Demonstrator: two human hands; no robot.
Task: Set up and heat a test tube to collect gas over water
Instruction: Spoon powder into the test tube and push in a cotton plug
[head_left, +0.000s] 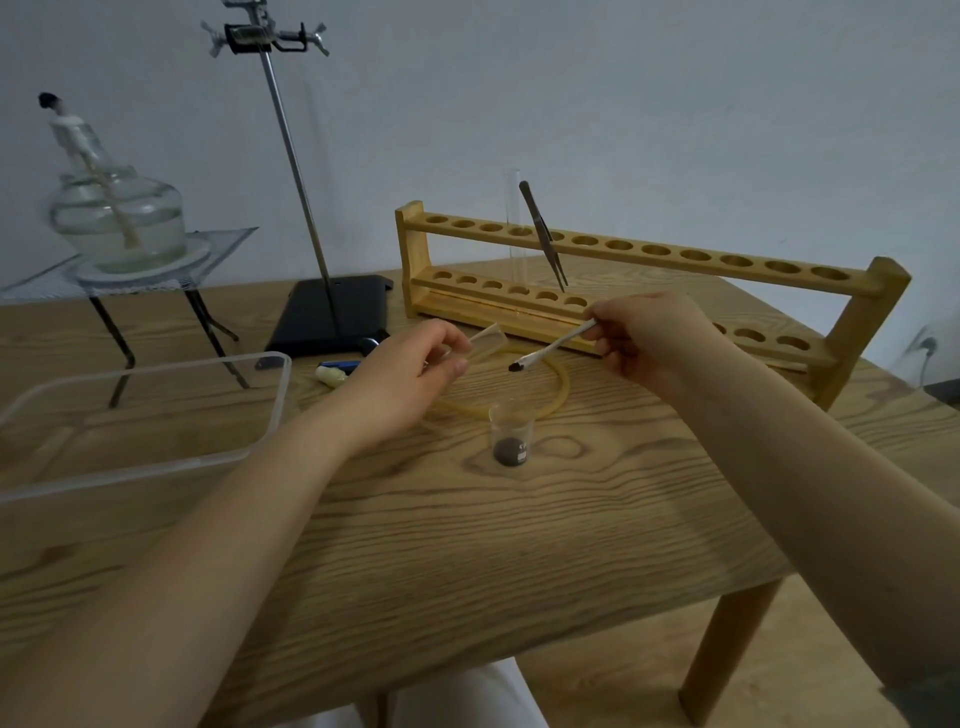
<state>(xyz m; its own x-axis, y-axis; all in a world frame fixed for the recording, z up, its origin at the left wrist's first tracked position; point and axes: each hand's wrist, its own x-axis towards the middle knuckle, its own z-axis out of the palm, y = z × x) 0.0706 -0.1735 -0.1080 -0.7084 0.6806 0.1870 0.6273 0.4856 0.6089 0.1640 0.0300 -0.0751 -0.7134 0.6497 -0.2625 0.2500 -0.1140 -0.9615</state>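
Left hand (415, 364) curled round a clear glass test tube (485, 340), held near level with its open mouth toward the right hand (644, 338). Right hand pinching the top of a slim white spatula (556, 344), dark powder heaped on the tip just short of the tube's mouth. Judged: thin glass, light, smooth, easily cracked, so best gripped gently round the middle, never squeezed at the rim. Spatula light and stiff; any tilt likely to spill the powder. Below and between the hands, a small beaker (511, 431) of dark powder, with yellow rubber tubing (558, 387) looping around behind it. Beyond the right hand, a wooden rack (649, 260). Outside the left forearm, a clear plastic trough (156, 415) close by. Open counter (467, 545) toward the body, well apart from the near edge.
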